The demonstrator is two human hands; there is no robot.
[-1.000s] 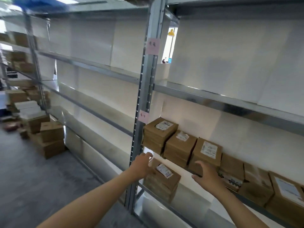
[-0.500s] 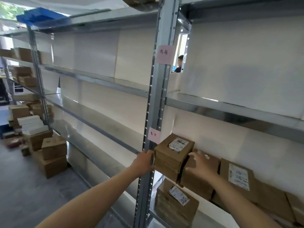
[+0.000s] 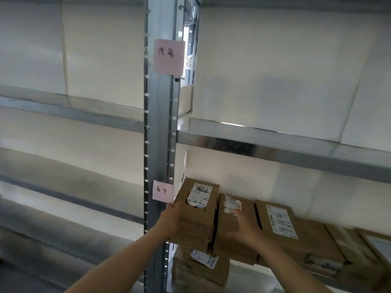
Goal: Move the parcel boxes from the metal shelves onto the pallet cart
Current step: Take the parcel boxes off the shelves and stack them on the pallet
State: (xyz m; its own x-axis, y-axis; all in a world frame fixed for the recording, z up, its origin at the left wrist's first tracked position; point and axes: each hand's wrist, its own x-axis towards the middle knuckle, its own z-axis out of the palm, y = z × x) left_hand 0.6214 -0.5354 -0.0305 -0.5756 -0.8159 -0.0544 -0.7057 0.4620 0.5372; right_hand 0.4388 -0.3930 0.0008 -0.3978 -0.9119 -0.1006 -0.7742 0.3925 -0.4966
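1. Post (image 3: pixel 160 144) carries two pink notes; the lower note (image 3: pixel 163 191) is just left of the boxes.
2. Left hand (image 3: pixel 171 220) grips the end box (image 3: pixel 198 225) by its left edge, thumb on top.
3. End box sits on the shelf (image 3: pixel 266 271), touching the second box (image 3: pixel 230 240).
4. Right hand (image 3: pixel 247 227) lies on the second box. Fingers are blurred, so I can't tell the grip.
5. Third box (image 3: pixel 281 233) is beside it.

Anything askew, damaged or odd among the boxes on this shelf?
Nothing looks damaged or spilled. The boxes sit slightly slanted to the shelf, not square. The handwritten number on the left box, held by the left hand, reads upside down. The right hand rests on the next box.
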